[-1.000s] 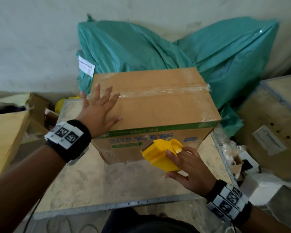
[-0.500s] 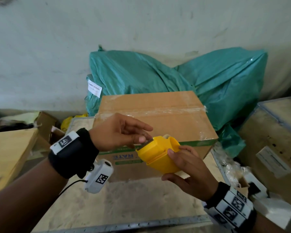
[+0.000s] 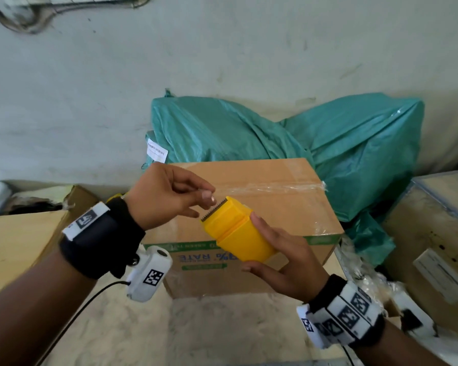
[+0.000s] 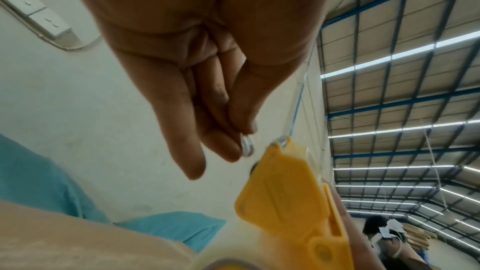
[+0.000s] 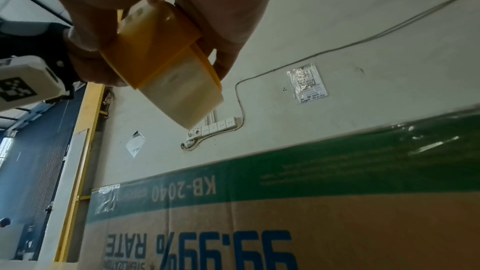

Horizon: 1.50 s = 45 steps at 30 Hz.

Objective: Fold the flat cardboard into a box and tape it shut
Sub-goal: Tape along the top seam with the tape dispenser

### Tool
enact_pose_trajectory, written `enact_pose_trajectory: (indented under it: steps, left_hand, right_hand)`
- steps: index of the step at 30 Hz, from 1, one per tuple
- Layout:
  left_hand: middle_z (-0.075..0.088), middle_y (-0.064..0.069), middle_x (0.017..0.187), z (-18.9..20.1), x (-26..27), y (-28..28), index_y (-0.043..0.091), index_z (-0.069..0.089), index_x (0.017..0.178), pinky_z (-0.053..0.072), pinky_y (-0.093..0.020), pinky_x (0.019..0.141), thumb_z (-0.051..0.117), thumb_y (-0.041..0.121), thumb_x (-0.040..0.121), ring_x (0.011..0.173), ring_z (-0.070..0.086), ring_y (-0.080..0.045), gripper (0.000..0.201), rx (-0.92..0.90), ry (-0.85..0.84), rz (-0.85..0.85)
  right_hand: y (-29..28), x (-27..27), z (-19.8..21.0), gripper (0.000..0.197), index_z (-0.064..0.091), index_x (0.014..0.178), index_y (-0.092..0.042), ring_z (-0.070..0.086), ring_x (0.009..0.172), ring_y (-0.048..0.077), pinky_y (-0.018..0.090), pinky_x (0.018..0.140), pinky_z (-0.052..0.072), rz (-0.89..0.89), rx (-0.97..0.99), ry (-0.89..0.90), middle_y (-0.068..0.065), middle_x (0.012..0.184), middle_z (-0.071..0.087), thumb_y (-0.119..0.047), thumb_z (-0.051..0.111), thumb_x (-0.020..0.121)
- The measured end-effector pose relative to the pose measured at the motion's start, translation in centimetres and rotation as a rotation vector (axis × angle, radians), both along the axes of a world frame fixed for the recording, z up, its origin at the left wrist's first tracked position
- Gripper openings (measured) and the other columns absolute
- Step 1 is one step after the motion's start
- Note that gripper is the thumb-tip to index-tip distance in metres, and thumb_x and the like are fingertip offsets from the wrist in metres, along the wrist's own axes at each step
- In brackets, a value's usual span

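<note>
The brown cardboard box (image 3: 273, 212) stands closed on the table, with a strip of clear tape (image 3: 270, 187) running across its top. In front of it my right hand (image 3: 278, 260) grips a yellow tape dispenser (image 3: 236, 233), its serrated blade pointing up and left. My left hand (image 3: 206, 199) is at that blade. Seen from the left wrist, thumb and fingertips (image 4: 233, 130) pinch the clear tape end (image 4: 246, 148) just off the dispenser (image 4: 285, 202). From the right wrist, the dispenser (image 5: 166, 54) hangs above the box's printed side (image 5: 311, 223).
Green woven sacks (image 3: 354, 154) are piled behind the box against the wall. A wooden crate (image 3: 434, 233) stands at the right, with plastic scraps (image 3: 360, 273) beside it. Cardboard pieces (image 3: 16, 241) lie at the left. Bare tabletop (image 3: 196, 334) shows in front of the box.
My left hand left the box top and came to the dispenser's blade, where it now pinches the tape end. The right hand raised the dispenser from the box's front face.
</note>
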<state>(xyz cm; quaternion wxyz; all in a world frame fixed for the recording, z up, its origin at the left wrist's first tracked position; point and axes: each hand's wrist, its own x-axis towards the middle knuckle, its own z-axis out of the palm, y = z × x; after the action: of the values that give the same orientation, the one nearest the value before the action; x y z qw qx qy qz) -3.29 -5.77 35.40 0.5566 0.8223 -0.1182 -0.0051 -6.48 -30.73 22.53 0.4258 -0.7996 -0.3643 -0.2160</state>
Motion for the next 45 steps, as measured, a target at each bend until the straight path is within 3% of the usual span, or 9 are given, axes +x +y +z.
enact_pose_trajectory:
  steps: [3,9,17,20,24,27,32,41,45]
  left_hand:
    - [0.076,-0.016,0.077,1.0,0.8,2.6,0.004,0.075,0.086,0.061,-0.046,0.066,0.073,0.007,0.077,0.073,0.075,-0.021,0.010,-0.108,0.014,0.145]
    - [0.076,-0.018,0.087,-1.0,2.8,8.6,0.002,0.075,0.092,0.061,-0.043,0.064,0.076,0.020,0.064,0.080,0.074,-0.023,0.033,-0.259,0.174,0.302]
    - [0.074,-0.019,0.101,-6.3,7.1,14.6,-0.002,0.069,0.107,0.060,-0.041,0.064,0.073,0.018,0.072,0.086,0.074,-0.021,0.040,-0.447,0.344,0.408]
    - [0.074,-0.018,0.103,-8.6,9.4,16.4,-0.004,0.067,0.109,0.061,-0.040,0.065,0.069,0.011,0.083,0.086,0.075,-0.020,0.030,-0.492,0.423,0.437]
    - [0.075,-0.017,0.101,-12.3,11.9,17.7,-0.006,0.065,0.112,0.061,-0.042,0.067,0.066,0.008,0.087,0.088,0.075,-0.022,0.029,-0.536,0.548,0.437]
    - [0.075,-0.016,0.097,-14.7,13.4,17.8,-0.006,0.065,0.110,0.061,-0.042,0.067,0.066,0.007,0.087,0.087,0.075,-0.022,0.026,-0.559,0.635,0.440]
    - [0.076,-0.011,0.091,-17.5,14.8,18.1,-0.003,0.066,0.110,0.061,-0.039,0.063,0.064,0.005,0.087,0.081,0.075,-0.020,0.024,-0.598,0.825,0.367]
    - [0.071,-0.012,0.107,-19.2,14.8,17.6,0.008,0.074,0.101,0.060,-0.044,0.070,0.077,0.017,0.078,0.106,0.063,-0.027,0.025,-0.222,0.861,0.274]
    - [0.066,-0.006,0.119,-20.7,13.3,17.1,0.011,0.057,0.130,0.060,-0.038,0.065,0.075,0.016,0.082,0.104,0.065,-0.022,0.052,0.014,0.891,0.257]
  right_hand:
    - [-1.3,0.8,0.2,0.090,0.029,0.155,-0.028,0.064,0.119,0.024,0.041,0.084,0.058,0.034,0.023,0.134,0.004,0.135,0.065,-0.043,0.080,0.081]
    - [-1.4,4.6,5.0,0.087,0.035,0.152,-0.027,0.042,0.139,-0.004,0.010,0.104,0.039,0.214,-0.133,0.309,-0.029,0.152,0.036,-0.031,0.082,0.080]
    - [5.6,14.9,12.7,0.088,0.034,0.141,-0.062,0.057,0.112,-0.004,0.017,0.089,0.049,0.200,-0.594,0.438,-0.033,0.128,0.054,-0.063,0.077,0.065]
    - [8.6,18.5,12.8,0.084,0.039,0.141,-0.059,0.060,0.095,-0.003,0.017,0.075,0.047,0.191,-0.725,0.504,-0.024,0.113,0.061,-0.060,0.080,0.067]
    - [11.4,22.0,11.9,0.080,0.042,0.140,-0.056,0.057,0.081,-0.020,0.011,0.064,0.042,0.196,-0.835,0.598,-0.048,0.097,0.055,-0.054,0.083,0.071]
    - [12.6,23.8,10.8,0.081,0.043,0.141,-0.054,0.060,0.094,-0.010,0.010,0.071,0.043,0.210,-0.877,0.665,-0.031,0.132,0.055,-0.051,0.084,0.071]
    - [13.9,25.4,10.1,0.078,0.046,0.140,-0.052,0.060,0.089,-0.001,0.007,0.069,0.043,0.219,-0.922,0.722,-0.011,0.132,0.061,-0.051,0.083,0.072]
    - [14.3,25.2,9.3,0.081,0.043,0.141,-0.053,0.058,0.092,-0.007,0.012,0.070,0.043,0.215,-0.918,0.754,-0.020,0.125,0.058,-0.060,0.080,0.069]
    - [14.3,24.8,9.1,0.084,0.041,0.143,-0.053,0.055,0.102,-0.005,0.017,0.078,0.042,0.215,-0.925,0.714,-0.023,0.132,0.054,-0.063,0.079,0.068]
